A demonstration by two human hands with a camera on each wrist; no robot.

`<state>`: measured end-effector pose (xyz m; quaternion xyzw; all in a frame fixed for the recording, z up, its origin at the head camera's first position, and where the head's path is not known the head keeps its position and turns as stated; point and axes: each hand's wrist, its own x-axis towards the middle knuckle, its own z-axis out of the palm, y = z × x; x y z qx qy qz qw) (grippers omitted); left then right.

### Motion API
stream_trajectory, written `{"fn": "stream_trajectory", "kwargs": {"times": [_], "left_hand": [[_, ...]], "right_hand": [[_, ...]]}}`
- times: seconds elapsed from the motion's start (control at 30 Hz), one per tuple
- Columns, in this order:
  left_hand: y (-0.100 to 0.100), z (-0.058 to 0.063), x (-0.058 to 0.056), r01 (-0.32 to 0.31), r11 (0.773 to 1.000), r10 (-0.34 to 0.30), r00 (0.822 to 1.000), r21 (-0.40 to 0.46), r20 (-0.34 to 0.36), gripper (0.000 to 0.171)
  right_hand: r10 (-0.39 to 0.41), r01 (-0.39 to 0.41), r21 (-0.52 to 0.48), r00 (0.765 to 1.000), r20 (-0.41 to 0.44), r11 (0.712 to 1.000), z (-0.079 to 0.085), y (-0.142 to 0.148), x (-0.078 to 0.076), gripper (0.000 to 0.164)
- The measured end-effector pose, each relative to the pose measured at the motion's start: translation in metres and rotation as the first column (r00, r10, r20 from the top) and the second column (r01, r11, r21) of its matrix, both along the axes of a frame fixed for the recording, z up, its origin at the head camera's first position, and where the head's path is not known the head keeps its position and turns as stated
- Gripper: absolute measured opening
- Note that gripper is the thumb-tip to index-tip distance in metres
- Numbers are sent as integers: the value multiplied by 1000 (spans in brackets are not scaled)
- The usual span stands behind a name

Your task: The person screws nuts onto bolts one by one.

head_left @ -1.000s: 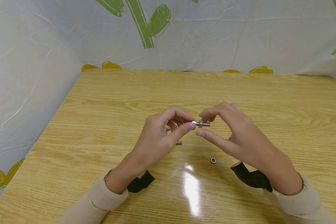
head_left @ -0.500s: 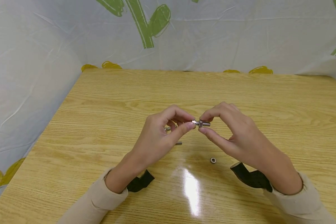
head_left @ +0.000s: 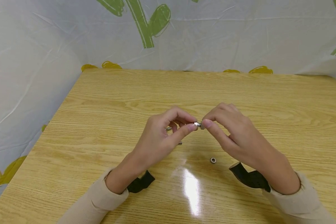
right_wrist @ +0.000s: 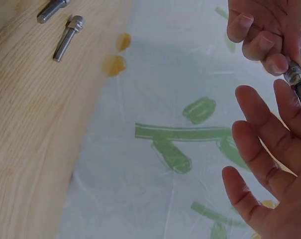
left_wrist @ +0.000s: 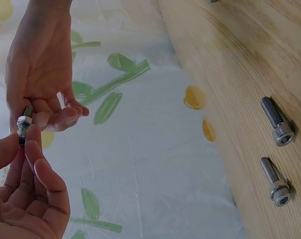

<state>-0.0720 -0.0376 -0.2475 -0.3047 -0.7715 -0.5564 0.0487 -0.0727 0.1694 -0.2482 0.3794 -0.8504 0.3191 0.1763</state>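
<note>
A silver socket-head bolt (head_left: 197, 124) with a hex nut (left_wrist: 24, 121) on its thread is held above the table between both hands. My left hand (head_left: 162, 133) pinches the bolt's head end between thumb and index finger. From the other side, my right hand (head_left: 235, 133) pinches the nut with thumb and index finger; its thumb covers the bolt's threaded tip in the head view. The right wrist view shows part of the bolt (right_wrist: 295, 77), cut off by the frame's edge, beside the right fingers.
On the wooden table (head_left: 128, 90) lie a loose nut (head_left: 213, 160), a bare socket-head bolt (left_wrist: 277, 122) and another bolt (left_wrist: 275, 181) with a nut near its head. The left hand partly hides both bolts in the head view. A patterned cloth (head_left: 212, 37) hangs behind.
The right thumb and index finger have come together on the nut from a spread position. The right thumb has swung upward over it. The left hand has shifted slightly right.
</note>
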Motion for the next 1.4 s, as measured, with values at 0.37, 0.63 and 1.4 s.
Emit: {"fn": "stream_trajectory", "kwargs": {"times": [0.37, 0.63, 1.4], "left_hand": [[-1, 0, 0, -19, 1000, 19, 1000, -10, 8, 11], [-1, 0, 0, -20, 1000, 20, 1000, -9, 15, 10], [-1, 1, 1, -15, 1000, 15, 1000, -4, 3, 10]], "right_hand": [[-6, 5, -22, 999, -46, 1000, -11, 7, -5, 36], [53, -58, -47, 993, -109, 997, -10, 3, -8, 22], [8, -9, 29, 1000, 21, 1000, 1, 0, 0, 6]]}}
